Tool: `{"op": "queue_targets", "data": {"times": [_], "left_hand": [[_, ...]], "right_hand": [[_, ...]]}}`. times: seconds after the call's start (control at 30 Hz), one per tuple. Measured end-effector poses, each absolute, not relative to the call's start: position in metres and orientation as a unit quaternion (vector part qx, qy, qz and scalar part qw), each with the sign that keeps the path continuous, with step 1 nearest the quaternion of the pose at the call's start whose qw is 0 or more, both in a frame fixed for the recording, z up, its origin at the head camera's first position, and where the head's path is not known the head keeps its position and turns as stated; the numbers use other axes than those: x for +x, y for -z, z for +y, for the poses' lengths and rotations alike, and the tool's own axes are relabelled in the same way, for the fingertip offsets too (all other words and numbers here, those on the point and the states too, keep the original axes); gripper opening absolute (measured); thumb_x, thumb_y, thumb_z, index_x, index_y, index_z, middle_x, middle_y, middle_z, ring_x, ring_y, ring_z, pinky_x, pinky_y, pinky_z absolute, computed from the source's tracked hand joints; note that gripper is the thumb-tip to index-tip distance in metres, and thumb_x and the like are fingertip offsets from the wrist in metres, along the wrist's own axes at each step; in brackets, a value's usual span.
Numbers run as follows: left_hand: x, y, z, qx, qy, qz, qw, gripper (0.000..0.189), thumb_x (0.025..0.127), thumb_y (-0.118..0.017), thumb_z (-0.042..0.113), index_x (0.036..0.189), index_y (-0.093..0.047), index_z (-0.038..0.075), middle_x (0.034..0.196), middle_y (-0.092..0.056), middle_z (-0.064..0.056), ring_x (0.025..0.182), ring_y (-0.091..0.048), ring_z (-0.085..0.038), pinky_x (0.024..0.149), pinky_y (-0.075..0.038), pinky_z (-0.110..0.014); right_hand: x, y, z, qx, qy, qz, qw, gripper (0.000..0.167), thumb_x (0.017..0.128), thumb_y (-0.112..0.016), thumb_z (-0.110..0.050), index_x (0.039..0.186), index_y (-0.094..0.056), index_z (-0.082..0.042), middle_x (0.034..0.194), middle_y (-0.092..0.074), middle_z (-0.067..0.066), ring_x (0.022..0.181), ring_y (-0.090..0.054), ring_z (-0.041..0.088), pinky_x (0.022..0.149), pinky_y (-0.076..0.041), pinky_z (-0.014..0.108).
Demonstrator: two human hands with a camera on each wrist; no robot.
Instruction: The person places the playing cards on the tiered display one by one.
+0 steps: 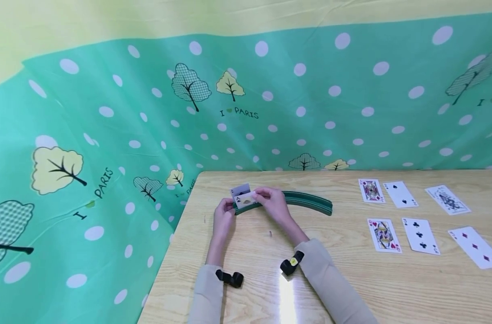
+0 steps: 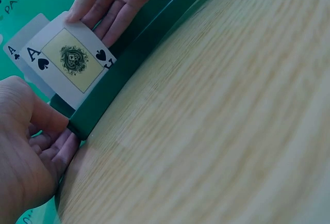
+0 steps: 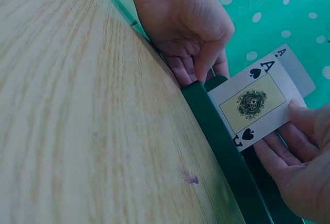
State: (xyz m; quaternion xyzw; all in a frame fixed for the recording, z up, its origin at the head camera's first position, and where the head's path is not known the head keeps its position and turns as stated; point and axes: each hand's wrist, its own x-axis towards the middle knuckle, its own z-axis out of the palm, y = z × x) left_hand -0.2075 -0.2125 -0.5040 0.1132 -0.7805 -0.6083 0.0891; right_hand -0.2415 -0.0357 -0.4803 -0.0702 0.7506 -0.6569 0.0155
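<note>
A curved green card holder [image 1: 310,201] lies on the wooden table. My left hand [image 1: 223,218] grips its left end between thumb and fingers. With thumb and fingers, my right hand [image 1: 275,205] pinches the ace of spades [image 2: 69,61] by its upper edge. In the right wrist view, the lower edge of this ace of spades [image 3: 252,104] sits in the front of the holder. Behind it stands another ace [image 2: 20,43], which looks like clubs; most of its face is hidden by the front card.
On the right of the table [image 1: 254,288] several cards lie face up in two rows, among them a face card of diamonds [image 1: 371,191], a queen of hearts [image 1: 384,235], a three of clubs [image 1: 421,236] and a three of diamonds [image 1: 475,246]. A green dotted cloth [image 1: 270,103] hangs behind.
</note>
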Motion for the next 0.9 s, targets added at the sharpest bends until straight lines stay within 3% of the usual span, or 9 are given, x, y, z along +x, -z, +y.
{"op": "queue_targets", "data": {"times": [0.43,0.7,0.9], "left_hand": [[-0.209,0.507,-0.211,0.107,0.608,-0.782,0.092,0.036,0.085,-0.048,-0.011,0.119,-0.061,-0.009,0.118,-0.065,-0.026,0.108,-0.062,-0.036,0.094,-0.051,-0.042],[-0.211,0.505,-0.212,0.096,0.602,-0.787,0.097,0.036,0.086,-0.049,-0.010,0.120,-0.061,-0.009,0.119,-0.065,-0.028,0.110,-0.062,-0.039,0.094,-0.052,-0.045],[-0.206,0.500,-0.210,0.098,0.601,-0.788,0.093,0.036,0.087,-0.048,-0.012,0.121,-0.060,-0.012,0.119,-0.064,-0.030,0.111,-0.062,-0.041,0.094,-0.051,-0.044]], "right_hand": [[-0.239,0.469,-0.022,-0.046,0.667,0.743,-0.021,0.024,0.096,-0.074,-0.018,0.115,-0.076,-0.004,0.110,-0.076,0.009,0.102,-0.069,0.023,0.090,-0.056,0.038],[-0.241,0.450,0.021,-0.061,0.691,0.720,-0.017,0.030,0.103,-0.065,-0.019,0.120,-0.071,0.005,0.111,-0.075,0.017,0.105,-0.071,0.028,0.093,-0.056,0.033],[-0.245,0.437,0.060,-0.046,0.714,0.698,-0.031,0.032,0.105,-0.062,-0.018,0.119,-0.069,0.010,0.109,-0.074,0.024,0.091,-0.073,0.012,0.086,-0.058,0.028]]}}
